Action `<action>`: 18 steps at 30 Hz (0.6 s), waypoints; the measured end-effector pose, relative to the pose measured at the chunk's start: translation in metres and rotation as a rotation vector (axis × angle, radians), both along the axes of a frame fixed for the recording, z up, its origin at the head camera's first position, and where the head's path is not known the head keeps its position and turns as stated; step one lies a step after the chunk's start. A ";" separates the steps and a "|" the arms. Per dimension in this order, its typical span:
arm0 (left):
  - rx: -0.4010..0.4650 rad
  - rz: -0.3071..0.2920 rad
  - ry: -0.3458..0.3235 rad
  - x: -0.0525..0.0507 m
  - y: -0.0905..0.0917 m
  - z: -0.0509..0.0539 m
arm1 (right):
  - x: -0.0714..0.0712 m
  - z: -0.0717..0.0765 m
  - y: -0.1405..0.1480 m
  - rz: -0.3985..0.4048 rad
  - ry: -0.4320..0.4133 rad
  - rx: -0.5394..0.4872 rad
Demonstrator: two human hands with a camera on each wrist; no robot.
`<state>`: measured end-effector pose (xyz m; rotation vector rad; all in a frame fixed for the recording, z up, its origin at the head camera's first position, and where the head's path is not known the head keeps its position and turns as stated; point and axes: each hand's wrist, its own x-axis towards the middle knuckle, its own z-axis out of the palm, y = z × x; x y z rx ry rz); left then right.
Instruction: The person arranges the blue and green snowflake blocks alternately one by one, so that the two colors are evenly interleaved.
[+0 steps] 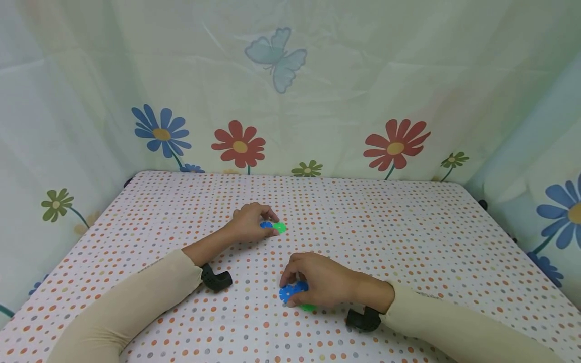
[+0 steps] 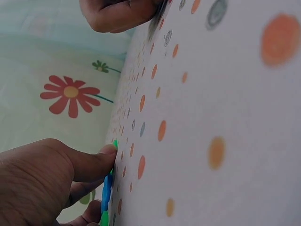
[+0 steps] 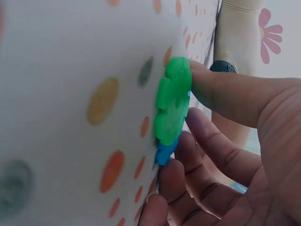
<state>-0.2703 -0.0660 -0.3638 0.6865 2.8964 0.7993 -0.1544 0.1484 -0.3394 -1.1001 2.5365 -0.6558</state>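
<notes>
In the head view my left hand point(image 1: 254, 223), farther out on the table, pinches a joined piece of notched plastic discs, with a blue disc point(image 1: 266, 225) and a green disc point(image 1: 279, 227) showing. The left wrist view shows blue point(image 2: 107, 188) between green parts, edge-on against the cloth. Nearer to me, my right hand point(image 1: 323, 280) grips another set of notched discs between thumb and fingers: blue discs point(image 1: 290, 292) in front and a green disc point(image 1: 308, 307) partly under the hand. Seen from the right wrist, the green disc point(image 3: 173, 103) covers most of the blue.
A white cloth with coloured dots point(image 1: 399, 232) covers the table. Behind it hangs a curtain point(image 1: 327, 111) printed with flowers and a butterfly. Black wrist mounts point(image 1: 217, 280) sit under both forearms, close to the tabletop.
</notes>
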 end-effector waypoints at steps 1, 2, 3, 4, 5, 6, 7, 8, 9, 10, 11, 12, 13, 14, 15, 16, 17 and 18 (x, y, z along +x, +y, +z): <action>0.002 0.001 0.000 0.000 0.000 0.000 | 0.000 0.000 0.000 0.002 -0.003 0.001; 0.004 0.001 -0.001 0.000 0.000 0.000 | 0.000 0.001 -0.001 0.004 -0.006 0.003; 0.006 0.002 -0.002 0.001 0.000 0.000 | 0.000 0.001 -0.001 0.006 -0.008 0.006; 0.007 0.001 0.000 0.001 0.000 0.000 | 0.000 0.001 -0.001 0.010 -0.012 0.006; 0.008 0.001 -0.001 0.001 0.000 0.000 | 0.000 0.001 -0.002 0.015 -0.014 0.005; 0.009 0.001 -0.003 0.001 0.000 0.000 | -0.001 0.001 -0.002 0.020 -0.017 0.003; 0.009 0.001 -0.003 0.001 0.000 0.000 | -0.001 0.002 -0.002 0.025 -0.022 0.002; 0.011 0.001 -0.004 0.001 0.000 0.000 | -0.001 0.002 -0.002 0.029 -0.027 -0.001; 0.011 0.001 -0.004 0.002 0.000 0.000 | -0.002 0.002 -0.002 0.033 -0.031 -0.003; 0.012 0.001 -0.003 0.002 0.001 0.000 | -0.002 0.002 -0.002 0.036 -0.036 -0.009; 0.012 0.000 -0.002 0.002 0.001 0.000 | -0.002 0.002 -0.002 0.037 -0.040 -0.012; 0.012 -0.001 0.002 0.002 0.001 0.000 | -0.002 0.002 -0.002 0.041 -0.044 -0.015; 0.012 -0.001 0.004 0.002 0.001 0.001 | -0.002 0.003 -0.002 0.043 -0.049 -0.018; 0.013 -0.001 0.005 0.003 0.001 0.001 | -0.002 0.003 -0.002 0.045 -0.051 -0.019; 0.012 -0.001 0.009 0.003 0.001 0.001 | -0.002 0.002 -0.003 0.045 -0.052 -0.019; 0.011 -0.001 0.014 0.003 0.001 0.001 | -0.001 0.003 -0.003 0.045 -0.053 -0.018; 0.009 0.000 0.017 0.003 0.001 0.001 | -0.001 0.003 -0.003 0.041 -0.054 -0.014; 0.009 0.002 0.016 0.003 0.001 0.001 | -0.001 0.003 -0.003 0.036 -0.051 -0.007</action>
